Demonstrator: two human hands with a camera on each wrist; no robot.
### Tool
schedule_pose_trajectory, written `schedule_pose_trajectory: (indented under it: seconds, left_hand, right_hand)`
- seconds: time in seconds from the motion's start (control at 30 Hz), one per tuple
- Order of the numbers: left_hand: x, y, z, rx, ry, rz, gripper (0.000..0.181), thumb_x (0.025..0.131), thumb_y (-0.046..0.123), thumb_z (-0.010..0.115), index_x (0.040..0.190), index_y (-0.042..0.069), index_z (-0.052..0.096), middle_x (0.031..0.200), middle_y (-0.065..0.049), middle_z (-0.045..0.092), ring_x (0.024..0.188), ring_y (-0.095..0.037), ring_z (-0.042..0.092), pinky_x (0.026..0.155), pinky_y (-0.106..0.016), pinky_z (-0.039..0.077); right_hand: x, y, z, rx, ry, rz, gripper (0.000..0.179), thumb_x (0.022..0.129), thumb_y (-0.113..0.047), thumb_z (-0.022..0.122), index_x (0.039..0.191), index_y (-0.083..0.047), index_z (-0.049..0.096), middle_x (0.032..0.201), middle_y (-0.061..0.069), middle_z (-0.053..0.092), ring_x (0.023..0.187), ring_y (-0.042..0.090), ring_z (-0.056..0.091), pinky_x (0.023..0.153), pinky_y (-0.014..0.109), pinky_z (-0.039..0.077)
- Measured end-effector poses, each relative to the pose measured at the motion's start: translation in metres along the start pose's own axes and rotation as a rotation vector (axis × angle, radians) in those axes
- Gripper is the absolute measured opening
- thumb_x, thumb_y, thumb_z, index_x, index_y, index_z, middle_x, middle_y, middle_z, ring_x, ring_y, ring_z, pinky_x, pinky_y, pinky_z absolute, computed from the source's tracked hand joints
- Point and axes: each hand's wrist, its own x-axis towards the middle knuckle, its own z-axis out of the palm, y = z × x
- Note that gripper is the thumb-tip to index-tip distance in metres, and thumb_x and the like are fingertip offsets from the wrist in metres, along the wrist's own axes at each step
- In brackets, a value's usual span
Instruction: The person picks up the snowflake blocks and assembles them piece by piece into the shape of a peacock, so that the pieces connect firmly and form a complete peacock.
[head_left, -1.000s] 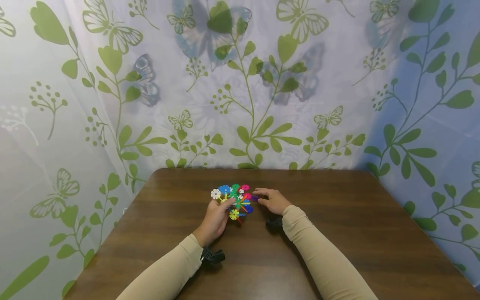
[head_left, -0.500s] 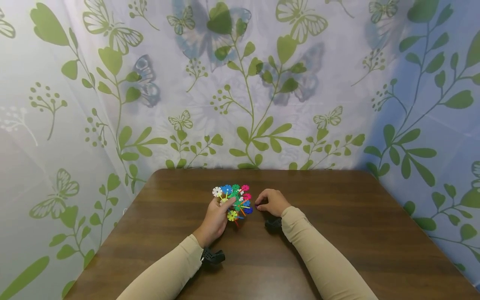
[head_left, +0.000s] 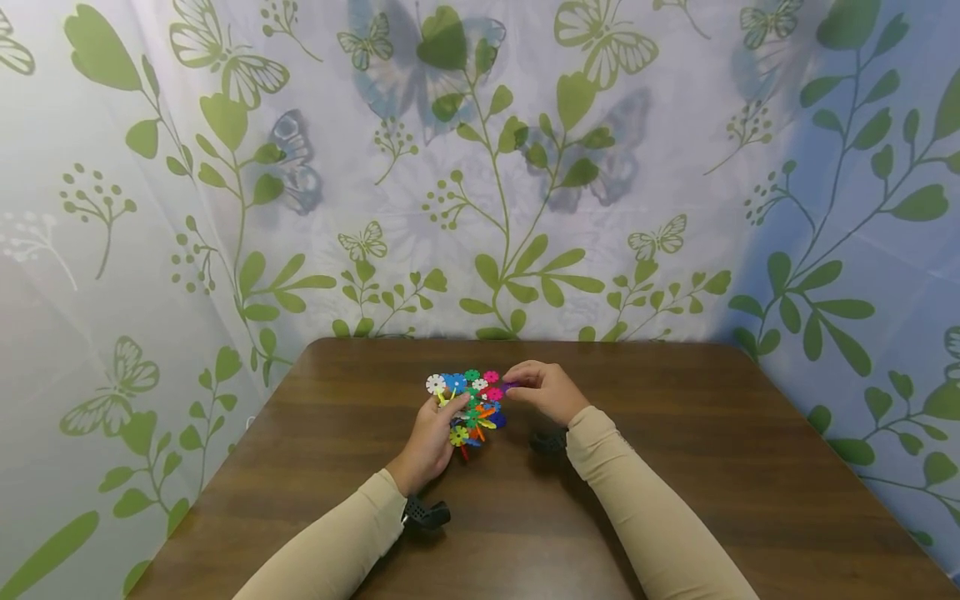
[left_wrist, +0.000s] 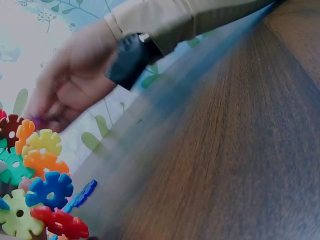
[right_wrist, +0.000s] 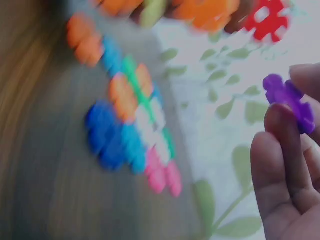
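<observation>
In the head view my left hand (head_left: pixel 426 442) grips a cluster of interlocking flower discs (head_left: pixel 458 436), its thumb lying across the front. The discs are joined at many angles, in white, blue, green, pink, yellow, orange and red. To the right of it, my right hand (head_left: pixel 551 393) pinches a single purple flower disc (right_wrist: pixel 289 102) between thumb and fingers. That disc is close to the cluster's pink discs; whether they touch I cannot tell. From the left wrist, a blue disc (left_wrist: pixel 50 190) and a red disc (left_wrist: pixel 60 223) show on the cluster's near side.
Both hands are above a brown wooden table (head_left: pixel 675 467). A curtain (head_left: pixel 480 208) printed with leaves and butterflies hangs behind and beside it. Each wrist wears a black device, such as the strap (head_left: pixel 427 512) on the left.
My right hand first drew down and away from the cluster with the purple disc, then came up and back to it. The cluster has tilted slightly, its yellow disc shifting down and left.
</observation>
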Motion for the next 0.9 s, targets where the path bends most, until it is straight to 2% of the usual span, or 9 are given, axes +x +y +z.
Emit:
schedule_pose_trajectory:
  seconds: [0.1, 0.17, 0.23, 0.3, 0.37, 0.43, 0.53, 0.63, 0.9]
  left_hand:
    - [0.0, 0.001, 0.0, 0.038, 0.011, -0.014, 0.049, 0.104, 0.022, 0.072, 0.136, -0.005, 0.049, 0.124, -0.015, 0.065, 0.108, -0.02, 0.065, 0.091, -0.032, 0.056]
    - [0.0, 0.001, -0.001, 0.065, 0.008, -0.017, 0.05, 0.103, 0.024, 0.072, 0.137, -0.006, 0.05, 0.125, -0.017, 0.065, 0.11, -0.021, 0.065, 0.092, -0.033, 0.056]
    - [-0.001, 0.001, -0.001, 0.083, 0.002, -0.02, 0.052, 0.103, 0.024, 0.073, 0.139, -0.007, 0.051, 0.126, -0.017, 0.066, 0.112, -0.022, 0.065, 0.095, -0.033, 0.055]
    - [-0.001, 0.001, -0.001, 0.101, -0.001, -0.014, 0.051, 0.102, 0.023, 0.073, 0.136, -0.008, 0.053, 0.122, -0.016, 0.067, 0.112, -0.026, 0.065, 0.094, -0.034, 0.055]
    - [-0.001, 0.0, -0.001, 0.123, -0.005, -0.005, 0.048, 0.102, 0.023, 0.073, 0.133, -0.009, 0.055, 0.119, -0.015, 0.067, 0.112, -0.028, 0.065, 0.094, -0.033, 0.055]
    - [-0.001, 0.0, 0.0, 0.139, -0.008, 0.005, 0.043, 0.103, 0.022, 0.073, 0.129, -0.008, 0.057, 0.115, -0.014, 0.067, 0.113, -0.031, 0.064, 0.092, -0.033, 0.056]
    - [-0.002, -0.001, 0.0, 0.17, -0.014, 0.021, 0.04, 0.103, 0.022, 0.073, 0.126, -0.007, 0.059, 0.114, -0.015, 0.068, 0.111, -0.032, 0.064, 0.091, -0.032, 0.056]
    - [-0.004, 0.0, 0.0, 0.216, -0.02, 0.042, 0.042, 0.101, 0.025, 0.074, 0.125, -0.006, 0.06, 0.113, -0.016, 0.069, 0.107, -0.03, 0.066, 0.088, -0.032, 0.057]
    - [-0.006, 0.001, -0.001, 0.326, -0.02, 0.125, 0.047, 0.099, 0.032, 0.078, 0.123, -0.005, 0.064, 0.107, -0.018, 0.074, 0.09, -0.022, 0.072, 0.079, -0.033, 0.061]
  right_hand:
    - [0.001, -0.012, 0.002, 0.079, -0.023, -0.033, 0.023, 0.097, 0.002, 0.074, 0.12, 0.007, 0.075, 0.125, 0.02, 0.066, 0.109, 0.037, 0.069, 0.089, 0.036, 0.059]
    - [0.003, -0.019, 0.004, 0.091, -0.044, -0.057, 0.023, 0.098, 0.002, 0.074, 0.121, 0.006, 0.075, 0.126, 0.021, 0.065, 0.108, 0.037, 0.07, 0.089, 0.037, 0.059]
    - [0.002, -0.03, 0.006, 0.075, -0.063, -0.074, 0.023, 0.098, 0.002, 0.074, 0.12, 0.006, 0.075, 0.125, 0.023, 0.065, 0.105, 0.037, 0.07, 0.088, 0.039, 0.06]
    - [0.001, -0.045, 0.009, 0.049, -0.081, -0.087, 0.022, 0.097, 0.005, 0.074, 0.119, 0.007, 0.074, 0.122, 0.026, 0.066, 0.102, 0.039, 0.07, 0.085, 0.038, 0.06]
    - [0.001, -0.052, 0.012, 0.009, -0.092, -0.101, 0.023, 0.095, 0.008, 0.074, 0.118, 0.009, 0.073, 0.119, 0.028, 0.066, 0.1, 0.042, 0.07, 0.084, 0.038, 0.061]
    - [0.001, -0.054, 0.014, -0.034, -0.098, -0.121, 0.024, 0.093, 0.011, 0.074, 0.118, 0.011, 0.072, 0.117, 0.03, 0.066, 0.1, 0.044, 0.069, 0.083, 0.041, 0.061]
    - [0.004, -0.041, 0.016, -0.087, -0.102, -0.148, 0.027, 0.092, 0.011, 0.076, 0.119, 0.012, 0.072, 0.117, 0.028, 0.068, 0.101, 0.043, 0.069, 0.086, 0.05, 0.059]
    - [0.004, -0.039, 0.017, -0.119, -0.101, -0.175, 0.028, 0.091, 0.007, 0.079, 0.118, 0.01, 0.073, 0.118, 0.025, 0.069, 0.101, 0.04, 0.069, 0.087, 0.056, 0.058]
    - [0.003, -0.049, 0.018, -0.217, -0.067, -0.228, 0.026, 0.094, -0.003, 0.08, 0.118, 0.006, 0.074, 0.113, 0.012, 0.072, 0.097, 0.026, 0.071, 0.087, 0.047, 0.059]
